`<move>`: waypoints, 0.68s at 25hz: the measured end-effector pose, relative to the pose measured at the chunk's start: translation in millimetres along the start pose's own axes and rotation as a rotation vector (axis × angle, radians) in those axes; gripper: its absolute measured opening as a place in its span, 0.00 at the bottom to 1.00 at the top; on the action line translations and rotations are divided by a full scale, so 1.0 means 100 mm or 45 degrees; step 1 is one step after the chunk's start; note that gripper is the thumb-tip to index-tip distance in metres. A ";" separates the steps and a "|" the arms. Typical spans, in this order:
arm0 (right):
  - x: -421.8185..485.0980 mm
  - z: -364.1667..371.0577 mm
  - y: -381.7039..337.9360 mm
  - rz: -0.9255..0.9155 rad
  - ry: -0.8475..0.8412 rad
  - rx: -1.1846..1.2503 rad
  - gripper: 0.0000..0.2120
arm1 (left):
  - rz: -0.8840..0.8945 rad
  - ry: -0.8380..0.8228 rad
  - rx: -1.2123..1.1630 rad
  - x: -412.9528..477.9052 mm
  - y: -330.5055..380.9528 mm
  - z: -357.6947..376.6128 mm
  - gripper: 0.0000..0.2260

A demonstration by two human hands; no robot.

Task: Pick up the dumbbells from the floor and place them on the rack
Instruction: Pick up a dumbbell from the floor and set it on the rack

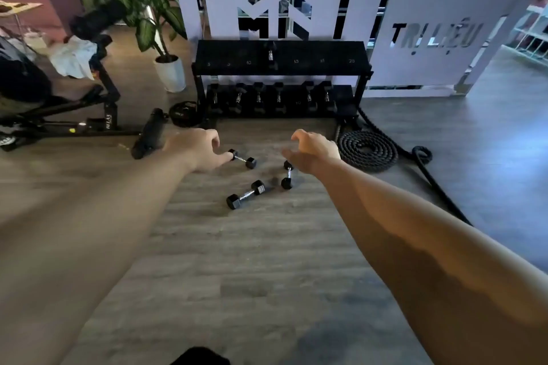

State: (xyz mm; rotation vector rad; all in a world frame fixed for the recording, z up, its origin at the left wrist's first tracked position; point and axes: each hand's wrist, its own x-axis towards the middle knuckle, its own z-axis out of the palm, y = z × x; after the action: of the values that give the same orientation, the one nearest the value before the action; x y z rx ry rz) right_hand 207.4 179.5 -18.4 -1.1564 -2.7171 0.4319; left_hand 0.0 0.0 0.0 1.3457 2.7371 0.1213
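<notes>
We are reaching with our left hand and right hand, both open and empty. Three dumbbells are lying on the floor between and just below them. Rigid, probably light; we are aiming for the metal handles.
</notes>
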 end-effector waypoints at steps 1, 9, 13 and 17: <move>0.05 0.04 0.01 0.010 -0.024 -0.011 0.26 | 0.000 -0.023 0.022 0.05 0.00 0.04 0.25; 1.07 0.66 0.13 0.086 -0.133 -0.108 0.25 | 0.091 -0.120 -0.009 1.30 -0.11 0.58 0.23; 1.94 0.84 0.04 0.088 -0.190 -0.136 0.24 | 0.117 -0.184 -0.006 2.19 -0.32 0.67 0.22; 2.67 0.91 -0.02 0.139 -0.173 -0.091 0.26 | 0.124 -0.182 -0.013 3.04 -0.46 0.57 0.23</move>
State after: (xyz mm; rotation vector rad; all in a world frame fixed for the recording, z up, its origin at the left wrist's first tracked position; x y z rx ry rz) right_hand -1.0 353.6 -95.3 -1.3458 -2.8143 0.4471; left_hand -214.4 214.7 -75.7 1.4267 2.5514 0.0433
